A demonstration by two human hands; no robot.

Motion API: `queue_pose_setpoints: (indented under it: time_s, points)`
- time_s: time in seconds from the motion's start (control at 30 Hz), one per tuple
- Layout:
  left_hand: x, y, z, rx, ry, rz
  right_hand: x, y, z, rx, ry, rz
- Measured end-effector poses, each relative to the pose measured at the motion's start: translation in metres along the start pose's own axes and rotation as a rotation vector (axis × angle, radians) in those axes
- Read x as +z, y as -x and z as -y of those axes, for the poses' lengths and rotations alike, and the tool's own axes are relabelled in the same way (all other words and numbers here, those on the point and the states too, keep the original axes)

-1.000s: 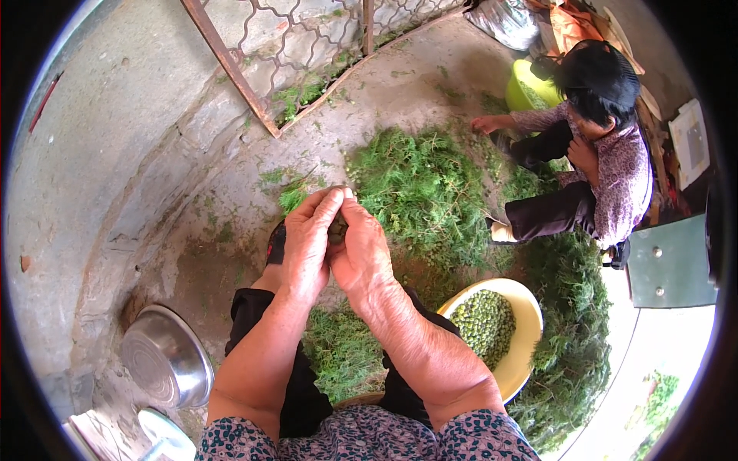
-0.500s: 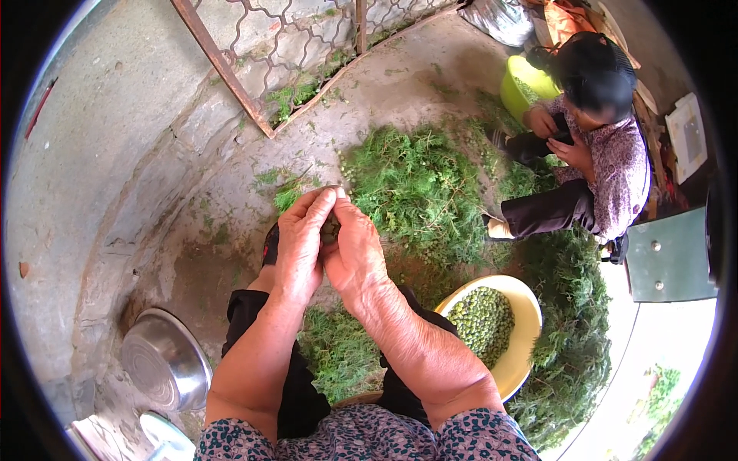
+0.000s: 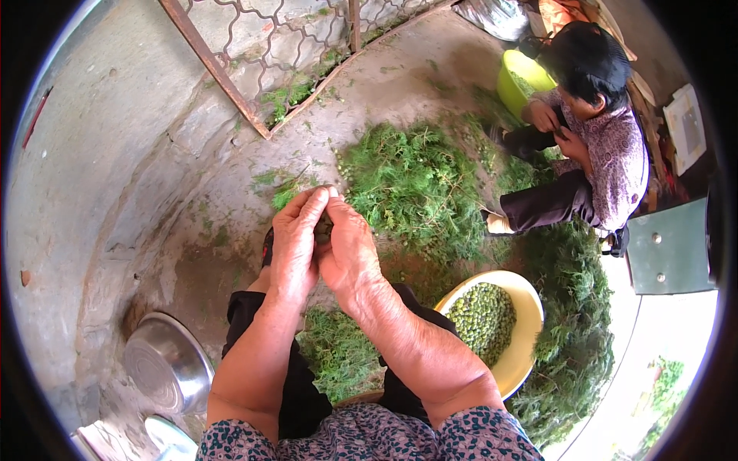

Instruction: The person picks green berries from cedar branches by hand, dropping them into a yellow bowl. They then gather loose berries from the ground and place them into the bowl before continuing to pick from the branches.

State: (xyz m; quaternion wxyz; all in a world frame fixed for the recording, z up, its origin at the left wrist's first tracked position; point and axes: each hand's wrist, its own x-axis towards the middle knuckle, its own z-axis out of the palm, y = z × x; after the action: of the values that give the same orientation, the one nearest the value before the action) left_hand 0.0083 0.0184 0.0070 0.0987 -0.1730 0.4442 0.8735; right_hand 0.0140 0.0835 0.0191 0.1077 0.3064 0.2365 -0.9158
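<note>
My left hand [image 3: 294,238] and my right hand [image 3: 347,244] are pressed together in front of me, thumbs side by side and fingertips meeting. Both are closed, cupped around a small hollow. Something dark greenish shows in the gap between the palms, too shaded to name. Just beyond my fingertips lies a pile of green feathery sprigs [image 3: 415,188]. By my right forearm stands a yellow basin [image 3: 529,326] with many small round green cones or berries [image 3: 483,321] in it. More green sprigs [image 3: 342,357] lie between my legs.
At the right, another person [image 3: 603,154] sits with both hands together, beside a lime-green basin [image 3: 503,88]. A metal basin [image 3: 167,361] leans by the left wall. A rusty metal lattice [image 3: 269,38] stands at the back. Heaped branches [image 3: 573,330] lie beyond the yellow basin.
My hands stay together in nearly the same pose, and the view has shifted slightly. The other person's head has turned a little, and that person's hands have drawn closer together.
</note>
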Motion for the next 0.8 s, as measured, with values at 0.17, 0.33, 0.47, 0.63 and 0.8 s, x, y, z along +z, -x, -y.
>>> queue_pose_setpoints:
  time_s: [0.17, 0.33, 0.47, 0.63, 0.8]
  points:
    - [0.0, -0.001, 0.0, 0.024, 0.005, 0.014, -0.002, -0.007, -0.005, -0.011, -0.033, -0.007]
    - [0.003, -0.003, 0.001, 0.019, 0.002, -0.015, 0.001, -0.009, -0.006, -0.047, -0.062, -0.036]
    - [0.004, -0.002, 0.001, 0.03, -0.019, -0.033, -0.002, -0.009, -0.005, -0.053, -0.07, 0.01]
    - [0.009, 0.001, -0.002, 0.064, -0.093, -0.025, 0.003, -0.002, -0.001, -0.043, -0.067, -0.005]
    - [0.003, -0.003, -0.003, 0.024, -0.022, -0.009, 0.006, -0.001, -0.001, -0.024, -0.069, -0.004]
